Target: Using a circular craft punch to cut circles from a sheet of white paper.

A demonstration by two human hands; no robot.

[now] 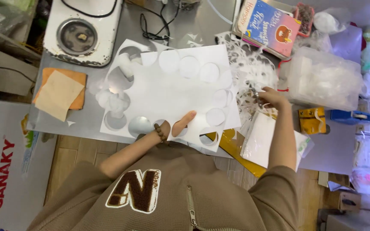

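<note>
Paper sheet (174, 92) with round cutouts, centre of surface (65, 124). Left hand (180, 125) at 6 o'clock, fingers clamped on near edge. Right hand (270, 97) at 3 o'clock, fingers closed on scissors (255, 93). Sheet likely light, floppy, tears easily; grip by solid margin.

Hole-punched white sheet (180, 90), held flat

Paper sheet (172, 92) on table (48, 122); book (270, 25) behind, right.

Matt white paper sheet (180, 92) w/ holes; smooth metal table (65, 124).
</note>
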